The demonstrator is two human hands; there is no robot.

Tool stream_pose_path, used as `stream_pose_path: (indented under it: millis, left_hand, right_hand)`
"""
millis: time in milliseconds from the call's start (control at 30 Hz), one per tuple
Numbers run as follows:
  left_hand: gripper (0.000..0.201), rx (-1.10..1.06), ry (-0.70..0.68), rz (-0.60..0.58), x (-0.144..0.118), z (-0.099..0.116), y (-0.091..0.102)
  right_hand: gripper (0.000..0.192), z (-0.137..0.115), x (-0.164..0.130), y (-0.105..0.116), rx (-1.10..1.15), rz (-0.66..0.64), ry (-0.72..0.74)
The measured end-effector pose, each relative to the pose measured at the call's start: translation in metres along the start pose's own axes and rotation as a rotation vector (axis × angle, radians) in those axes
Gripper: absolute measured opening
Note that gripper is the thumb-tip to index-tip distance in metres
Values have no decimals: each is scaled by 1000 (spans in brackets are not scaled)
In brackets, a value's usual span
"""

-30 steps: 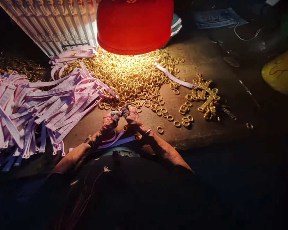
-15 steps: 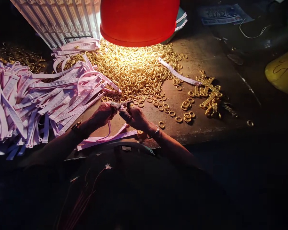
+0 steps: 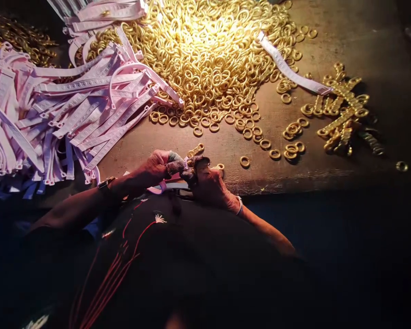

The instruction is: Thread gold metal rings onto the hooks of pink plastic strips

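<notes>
My left hand [image 3: 157, 165] and my right hand [image 3: 207, 182] meet at the near edge of the table [image 3: 329, 169], fingertips wrapped in tape. Between them they pinch a pale pink plastic strip [image 3: 167, 186] that runs down toward my lap. A few gold rings [image 3: 196, 149] sit on that strip just above my fingers. The big heap of gold rings [image 3: 208, 50] lies lit at the back middle. A pile of pink strips [image 3: 55, 109] covers the left of the table.
Strips loaded with gold rings [image 3: 340, 114] lie at the right, beside small clusters of loose rings [image 3: 292, 137]. One pink strip [image 3: 291, 71] lies across the heap's right side. A single ring [image 3: 401, 166] sits far right. More rings [image 3: 17, 39] lie in shadow at back left.
The view has tilted down, so the red lamp shade has left the frame. Both hands have drawn back to the table's near edge with the strip.
</notes>
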State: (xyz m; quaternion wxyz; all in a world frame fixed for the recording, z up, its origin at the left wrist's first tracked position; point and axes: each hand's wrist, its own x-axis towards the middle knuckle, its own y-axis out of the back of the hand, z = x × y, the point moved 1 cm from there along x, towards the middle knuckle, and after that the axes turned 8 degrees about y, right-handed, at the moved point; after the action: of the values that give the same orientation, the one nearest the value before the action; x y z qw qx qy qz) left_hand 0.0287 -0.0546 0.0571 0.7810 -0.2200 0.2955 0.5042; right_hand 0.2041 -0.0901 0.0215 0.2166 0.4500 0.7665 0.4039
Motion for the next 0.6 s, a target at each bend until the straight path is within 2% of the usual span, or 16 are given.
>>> stream_pose_path:
  millis: [167, 267, 367, 433, 600]
  left_hand:
    - [41, -44, -39, -8, 6, 2, -1]
    - [40, -97, 16, -107, 19, 2, 10]
    - [34, -57, 125, -245, 30, 2, 22]
    - [33, -7, 149, -295, 32, 1, 27]
    - [43, 14, 161, -257, 17, -5, 17]
  right_hand:
    - [34, 4, 8, 5, 278, 60, -88]
    - [32, 9, 15, 16, 418, -44, -29]
    - [25, 11, 16, 28, 389, -182, 54]
    - [23, 10, 14, 31, 325, -225, 93]
    - [36, 4, -1, 18, 277, -155, 117]
